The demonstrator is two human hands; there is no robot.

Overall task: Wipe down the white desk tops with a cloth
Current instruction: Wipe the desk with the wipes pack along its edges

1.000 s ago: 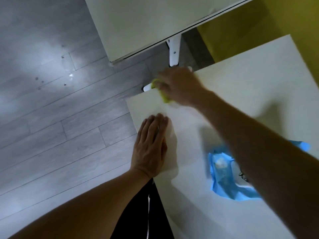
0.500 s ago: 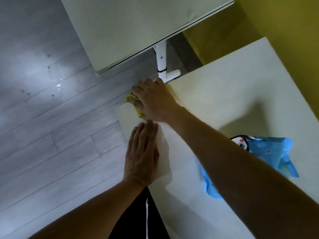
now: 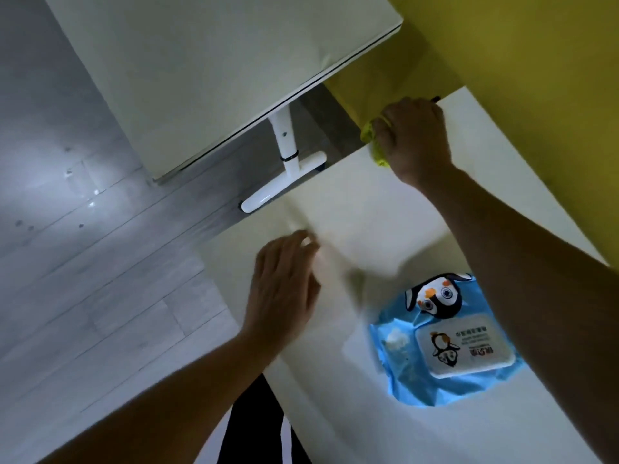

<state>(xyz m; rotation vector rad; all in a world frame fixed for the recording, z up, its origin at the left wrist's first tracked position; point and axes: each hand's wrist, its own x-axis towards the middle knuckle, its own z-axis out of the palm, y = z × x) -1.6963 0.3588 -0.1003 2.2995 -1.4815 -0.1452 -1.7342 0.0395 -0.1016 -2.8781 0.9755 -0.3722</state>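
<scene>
At the desk's (image 3: 385,212) far edge, right hand (image 3: 415,142) grips cloth (image 3: 371,139)

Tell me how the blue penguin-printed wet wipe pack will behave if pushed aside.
The blue penguin-printed wet wipe pack lies flat on the white desk top, so it should slide, not roll. Its crinkled film edges look floppy; the white lid looks stiff. Probably light.

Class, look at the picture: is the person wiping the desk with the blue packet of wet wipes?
No. The right hand grips a yellow cloth at the desk's far edge, while the blue packet lies untouched on the desk.
</scene>
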